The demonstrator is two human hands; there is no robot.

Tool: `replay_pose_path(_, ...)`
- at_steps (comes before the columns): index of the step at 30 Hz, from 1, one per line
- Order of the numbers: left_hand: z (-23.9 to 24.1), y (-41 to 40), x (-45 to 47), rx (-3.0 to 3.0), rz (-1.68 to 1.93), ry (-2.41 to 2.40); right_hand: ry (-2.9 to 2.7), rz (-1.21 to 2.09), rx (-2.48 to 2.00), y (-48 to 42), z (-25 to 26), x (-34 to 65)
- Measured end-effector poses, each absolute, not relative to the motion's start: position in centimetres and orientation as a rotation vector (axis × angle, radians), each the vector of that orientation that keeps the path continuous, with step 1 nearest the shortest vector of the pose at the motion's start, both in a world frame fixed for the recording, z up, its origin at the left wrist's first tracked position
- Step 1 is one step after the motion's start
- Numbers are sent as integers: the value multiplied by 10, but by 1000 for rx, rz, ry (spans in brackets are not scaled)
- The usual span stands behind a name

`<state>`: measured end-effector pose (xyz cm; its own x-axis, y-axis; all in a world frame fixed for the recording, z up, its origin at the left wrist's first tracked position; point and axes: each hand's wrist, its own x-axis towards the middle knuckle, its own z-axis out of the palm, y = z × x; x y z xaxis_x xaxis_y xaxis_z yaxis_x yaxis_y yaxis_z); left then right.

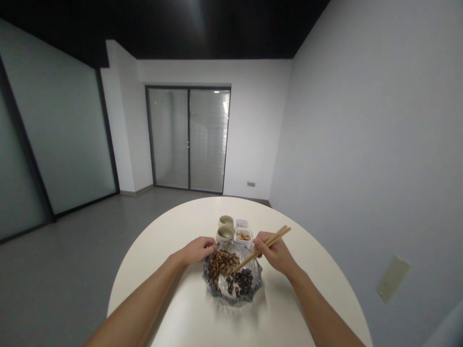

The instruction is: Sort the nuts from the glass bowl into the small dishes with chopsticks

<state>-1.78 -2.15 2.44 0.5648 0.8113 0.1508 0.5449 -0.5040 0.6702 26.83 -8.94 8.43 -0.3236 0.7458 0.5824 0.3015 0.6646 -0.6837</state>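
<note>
A cut-glass bowl [217, 291] stands on the round white table [181, 299], holding striped sunflower seeds [221, 263] on the left and dark seeds [241, 282] on the right. My right hand [274, 251] is closed on a pair of wooden chopsticks [261, 249], whose tips reach down into the bowl among the seeds. My left hand [199, 249] rests with curled fingers against the bowl's far left rim.
Just behind the bowl stand two round cups [226, 227] and two small square white dishes [243, 235], the nearer dish holding pale nuts. The table edge curves close on all sides. Grey floor, a glass partition and a sliding door lie beyond.
</note>
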Motion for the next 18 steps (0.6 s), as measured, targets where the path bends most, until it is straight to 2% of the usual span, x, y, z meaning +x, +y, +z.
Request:
replay_pose_path(12, 26, -22, -17, 2265, 600, 1082, -1874, 816, -874, -87, 81, 271)
replay_pose_path(18, 24, -21, -18, 2257, 607, 1070, -1835, 836, -870, -88, 84, 271)
